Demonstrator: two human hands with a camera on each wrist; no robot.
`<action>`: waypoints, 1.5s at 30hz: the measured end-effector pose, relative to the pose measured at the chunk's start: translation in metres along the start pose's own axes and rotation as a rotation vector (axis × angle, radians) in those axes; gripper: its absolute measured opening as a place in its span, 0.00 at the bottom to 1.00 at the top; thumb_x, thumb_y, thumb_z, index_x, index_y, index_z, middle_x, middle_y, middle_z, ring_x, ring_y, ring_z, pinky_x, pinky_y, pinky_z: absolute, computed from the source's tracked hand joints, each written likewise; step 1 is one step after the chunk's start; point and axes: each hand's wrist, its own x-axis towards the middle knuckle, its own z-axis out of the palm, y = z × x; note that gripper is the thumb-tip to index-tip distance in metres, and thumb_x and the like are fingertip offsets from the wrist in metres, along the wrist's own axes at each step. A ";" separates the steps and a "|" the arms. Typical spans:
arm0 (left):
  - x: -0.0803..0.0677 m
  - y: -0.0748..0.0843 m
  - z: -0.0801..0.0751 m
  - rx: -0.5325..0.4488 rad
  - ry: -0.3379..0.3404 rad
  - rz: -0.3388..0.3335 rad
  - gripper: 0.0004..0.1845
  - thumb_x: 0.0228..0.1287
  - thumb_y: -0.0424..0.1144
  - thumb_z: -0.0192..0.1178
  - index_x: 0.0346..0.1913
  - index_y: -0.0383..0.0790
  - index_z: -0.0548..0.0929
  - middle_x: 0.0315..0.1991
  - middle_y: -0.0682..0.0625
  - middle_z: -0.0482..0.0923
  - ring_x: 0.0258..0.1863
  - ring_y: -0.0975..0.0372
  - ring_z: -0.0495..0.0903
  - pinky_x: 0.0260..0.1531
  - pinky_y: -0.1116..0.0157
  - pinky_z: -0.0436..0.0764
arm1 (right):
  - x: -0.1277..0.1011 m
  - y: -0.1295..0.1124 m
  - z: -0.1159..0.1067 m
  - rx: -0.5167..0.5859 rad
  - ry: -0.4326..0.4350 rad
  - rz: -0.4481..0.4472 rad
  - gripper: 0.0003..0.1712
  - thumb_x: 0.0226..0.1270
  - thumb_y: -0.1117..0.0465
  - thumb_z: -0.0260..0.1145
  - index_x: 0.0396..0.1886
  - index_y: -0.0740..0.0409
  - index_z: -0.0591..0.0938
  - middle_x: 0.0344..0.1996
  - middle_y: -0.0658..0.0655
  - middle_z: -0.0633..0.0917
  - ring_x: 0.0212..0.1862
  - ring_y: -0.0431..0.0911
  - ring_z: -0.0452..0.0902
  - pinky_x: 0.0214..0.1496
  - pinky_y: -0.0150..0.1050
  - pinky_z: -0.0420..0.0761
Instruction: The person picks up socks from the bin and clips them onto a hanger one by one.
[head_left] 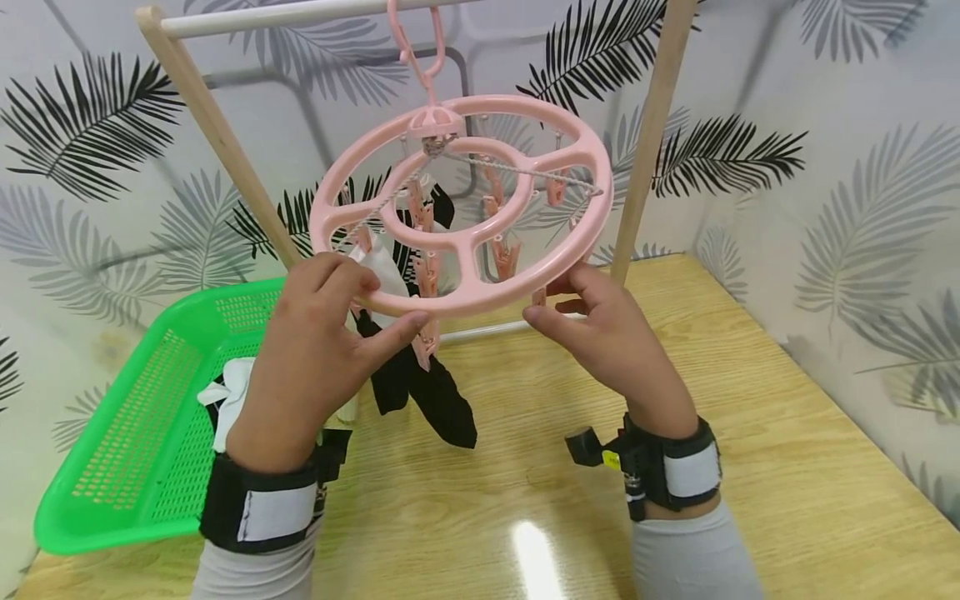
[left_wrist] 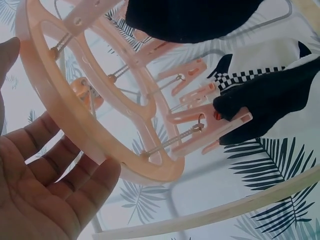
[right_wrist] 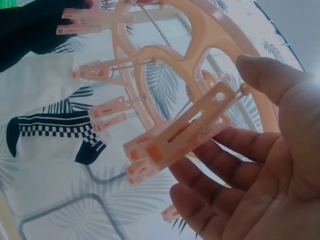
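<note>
A round pink clip hanger (head_left: 480,296) hangs tilted from a rail by its hook (head_left: 427,58). My left hand (head_left: 307,333) grips its near left rim, thumb in front and fingers behind. My right hand (head_left: 607,333) holds the near right rim, thumb and curled fingers around it, beside a hanging pink clothespin (right_wrist: 185,125). Whether the fingers press that pin I cannot tell. Black socks (head_left: 423,383) hang from pins below the left side. A white sock with a black checkered band (right_wrist: 50,132) hangs from another pin; other clothespins (head_left: 504,254) dangle under the ring.
A green plastic basket (head_left: 112,400) stands at the left on the wooden table (head_left: 525,467), with white and black cloth (head_left: 232,392) inside. Wooden posts (head_left: 652,125) and a white top rail (head_left: 300,12) frame the hanger. Behind is a leaf-patterned wall covering (head_left: 847,208).
</note>
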 end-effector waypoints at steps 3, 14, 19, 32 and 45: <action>0.000 -0.001 0.000 -0.008 0.003 0.001 0.27 0.50 0.51 0.78 0.36 0.30 0.78 0.36 0.41 0.75 0.40 0.48 0.71 0.42 0.52 0.74 | 0.000 0.000 0.001 -0.018 -0.023 0.009 0.20 0.67 0.62 0.70 0.56 0.59 0.78 0.45 0.55 0.80 0.52 0.48 0.75 0.57 0.48 0.75; 0.004 -0.008 -0.001 -0.037 -0.030 -0.029 0.26 0.48 0.48 0.79 0.36 0.31 0.78 0.37 0.40 0.74 0.42 0.46 0.71 0.44 0.50 0.74 | -0.001 0.000 0.004 -0.038 -0.050 0.021 0.10 0.67 0.61 0.70 0.43 0.62 0.80 0.37 0.55 0.83 0.43 0.46 0.78 0.47 0.47 0.80; 0.004 -0.012 -0.001 -0.042 -0.037 -0.019 0.27 0.47 0.48 0.79 0.37 0.31 0.78 0.38 0.41 0.74 0.43 0.46 0.70 0.44 0.50 0.73 | -0.001 0.001 0.006 -0.014 -0.092 0.036 0.10 0.68 0.61 0.69 0.43 0.62 0.80 0.37 0.56 0.82 0.43 0.47 0.78 0.46 0.46 0.81; 0.001 -0.018 0.002 -0.069 0.004 0.000 0.25 0.49 0.44 0.79 0.40 0.31 0.78 0.44 0.38 0.75 0.48 0.46 0.71 0.46 0.49 0.74 | -0.004 -0.007 0.012 0.023 -0.163 0.041 0.08 0.69 0.58 0.68 0.34 0.56 0.78 0.25 0.54 0.81 0.28 0.49 0.77 0.28 0.39 0.75; -0.007 -0.025 0.001 -0.110 0.077 0.038 0.16 0.57 0.36 0.73 0.42 0.28 0.82 0.48 0.35 0.76 0.55 0.43 0.71 0.56 0.48 0.71 | 0.003 -0.003 0.030 0.122 -0.167 -0.025 0.07 0.75 0.62 0.60 0.39 0.63 0.78 0.25 0.56 0.81 0.30 0.49 0.80 0.36 0.43 0.83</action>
